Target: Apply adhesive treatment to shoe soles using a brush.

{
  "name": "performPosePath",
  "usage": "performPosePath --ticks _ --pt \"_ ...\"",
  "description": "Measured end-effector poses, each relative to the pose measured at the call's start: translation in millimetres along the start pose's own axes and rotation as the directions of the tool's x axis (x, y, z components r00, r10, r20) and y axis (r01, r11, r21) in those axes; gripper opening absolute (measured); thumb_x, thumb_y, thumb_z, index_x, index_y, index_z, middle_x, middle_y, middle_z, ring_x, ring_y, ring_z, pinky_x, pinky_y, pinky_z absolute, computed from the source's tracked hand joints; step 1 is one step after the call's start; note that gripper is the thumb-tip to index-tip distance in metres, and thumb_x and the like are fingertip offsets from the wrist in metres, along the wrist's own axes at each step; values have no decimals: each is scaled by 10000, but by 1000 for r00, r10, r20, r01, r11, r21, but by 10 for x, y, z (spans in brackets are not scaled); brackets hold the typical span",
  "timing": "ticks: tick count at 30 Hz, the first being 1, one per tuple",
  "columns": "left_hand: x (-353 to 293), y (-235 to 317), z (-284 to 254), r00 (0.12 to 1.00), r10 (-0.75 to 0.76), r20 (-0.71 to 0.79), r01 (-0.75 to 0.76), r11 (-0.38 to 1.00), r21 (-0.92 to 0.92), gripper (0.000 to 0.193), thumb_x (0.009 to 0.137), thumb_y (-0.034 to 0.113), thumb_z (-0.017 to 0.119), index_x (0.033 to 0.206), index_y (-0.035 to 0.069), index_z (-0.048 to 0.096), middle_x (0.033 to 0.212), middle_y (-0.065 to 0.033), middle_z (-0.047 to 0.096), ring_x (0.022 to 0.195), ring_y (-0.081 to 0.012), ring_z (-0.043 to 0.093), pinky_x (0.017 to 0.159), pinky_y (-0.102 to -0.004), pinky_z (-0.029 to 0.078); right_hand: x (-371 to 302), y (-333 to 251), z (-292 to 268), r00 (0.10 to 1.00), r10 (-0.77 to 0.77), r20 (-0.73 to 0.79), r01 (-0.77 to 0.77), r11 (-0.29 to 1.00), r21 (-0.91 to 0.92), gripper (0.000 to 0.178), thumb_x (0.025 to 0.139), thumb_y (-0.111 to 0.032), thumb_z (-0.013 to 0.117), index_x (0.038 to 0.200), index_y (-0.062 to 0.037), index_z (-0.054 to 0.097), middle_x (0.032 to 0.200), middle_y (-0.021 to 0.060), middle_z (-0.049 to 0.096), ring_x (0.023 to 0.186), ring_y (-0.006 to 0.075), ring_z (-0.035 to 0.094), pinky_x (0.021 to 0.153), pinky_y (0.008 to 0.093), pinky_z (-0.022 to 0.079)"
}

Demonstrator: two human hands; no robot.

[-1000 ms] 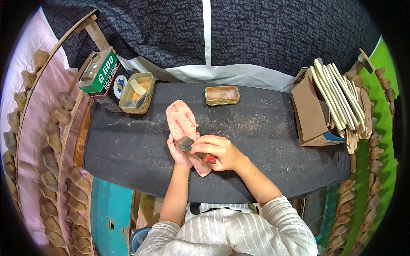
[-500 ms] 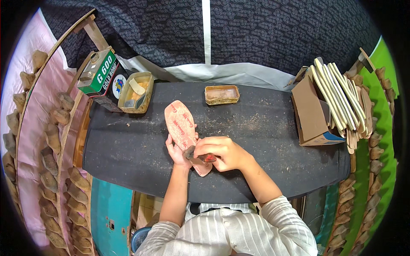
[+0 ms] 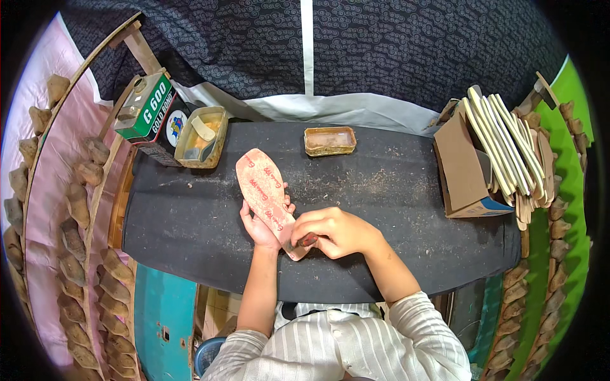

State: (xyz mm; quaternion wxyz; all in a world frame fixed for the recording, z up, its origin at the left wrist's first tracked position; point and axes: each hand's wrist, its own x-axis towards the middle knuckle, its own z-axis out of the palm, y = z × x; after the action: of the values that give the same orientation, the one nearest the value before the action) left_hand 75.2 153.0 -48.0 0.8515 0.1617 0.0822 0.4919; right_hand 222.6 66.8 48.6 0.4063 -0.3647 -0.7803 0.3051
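In my left hand lies a shoe insole board, pinkish tan with red printing. The thumb lies along one edge, with fingers curled round the other, and the wide end points away from me. My right hand pinches a short tool with a dark reddish handle. The tool is over the narrow end of the insole, near my left palm. My fingers cover much of it, and its working end is hard to make out.
Beyond the insole sits a small tray on the black cloth-covered table. Back left are a green and black metal can and a tub holding spreaders. A cardboard box of sole-shaped pieces stands right. Shoe lasts line side racks.
The insole has shifted slightly left and tilted more. My right hand has moved slightly toward me, bringing the tool down to the narrow end; its dark tip shows less now.
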Motion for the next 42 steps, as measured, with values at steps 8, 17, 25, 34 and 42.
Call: performPosePath --ticks 8,17,25,34,42 --pt "-31 -44 225 974 68 -217 -39 990 134 744 837 601 341 1339 53 375 1192 -191 515 814 -251 529 681 -374 442 57 13 35 964 -91 -251 65 992 -109 410 569 90 538 939 -45 651 962 125 637 919 309 626 800 364 516" --pt "8 20 1 1000 27 6 -26 997 -76 726 831 596 350 1333 74 380 1196 -190 507 802 -255 523 674 -372 435 29 -37 28 998 -63 20 64 998 -28 273 600 51 537 854 -20 610 898 108 637 857 306 614 774 375 510" --pt "16 3 51 998 53 -34 -52 998 25 730 852 593 330 1341 52 357 1183 -192 510 780 -257 523 661 -373 448 29 11 81 976 -159 -151 139 981 -136 415 558 78 524 941 -39 632 943 120 625 868 308 615 757 370 512" --pt "57 92 32 991 124 -51 -127 991 -42 734 859 596 330 1361 61 329 1195 -195 505 776 -251 512 652 -355 451 -32 -95 47 983 115 142 -116 993 -3 210 683 55 563 877 -8 614 876 117 626 775 288 629 698 358 512" --pt "41 115 55 986 166 -30 -166 986 -9 725 891 645 280 1415 144 268 1282 -183 473 799 -244 548 678 -372 489 -98 -128 -418 990 136 23 -137 985 101 152 731 -60 610 859 8 657 888 130 644 793 262 648 717 316 504"
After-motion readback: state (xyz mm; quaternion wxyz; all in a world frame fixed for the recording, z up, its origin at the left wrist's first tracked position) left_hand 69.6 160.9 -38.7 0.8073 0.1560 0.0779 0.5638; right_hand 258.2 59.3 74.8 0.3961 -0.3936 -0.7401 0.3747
